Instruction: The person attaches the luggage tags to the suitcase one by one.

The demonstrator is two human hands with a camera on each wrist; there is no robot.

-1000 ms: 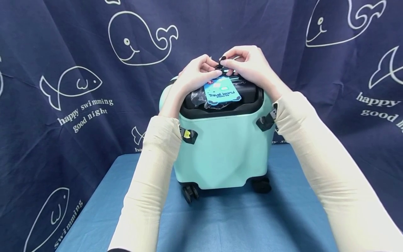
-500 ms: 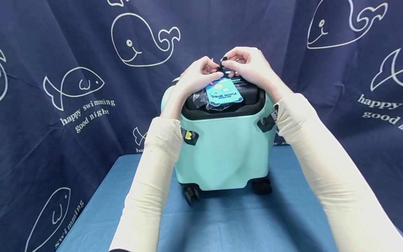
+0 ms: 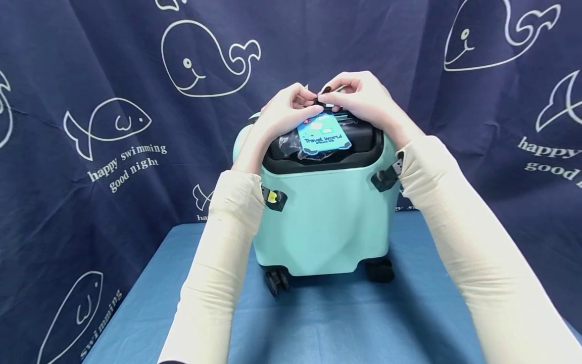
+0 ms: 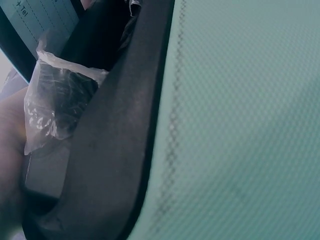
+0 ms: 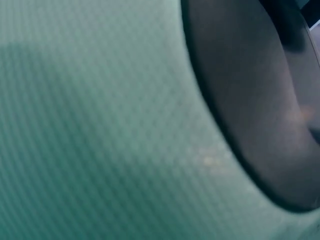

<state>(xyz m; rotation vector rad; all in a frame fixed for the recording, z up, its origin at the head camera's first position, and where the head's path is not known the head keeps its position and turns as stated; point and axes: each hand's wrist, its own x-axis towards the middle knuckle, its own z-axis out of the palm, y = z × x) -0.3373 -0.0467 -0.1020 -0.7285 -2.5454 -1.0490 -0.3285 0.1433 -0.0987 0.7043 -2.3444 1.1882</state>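
Room between 2 sleeves (image 3: pixel 218 263) (image 3: pixel 464 237), tag (image 3: pixel 325 136) blocking handle (image 3: pixel 362 136)

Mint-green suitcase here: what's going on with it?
A person has both hands at the top of the mint-green suitcase. The left hand and right hand pinch a small black strap, with the blue "Travel World" tag hanging just below. The suitcase stands on its wheels on a blue cloth. Whether the strap is fastened can't be made out.
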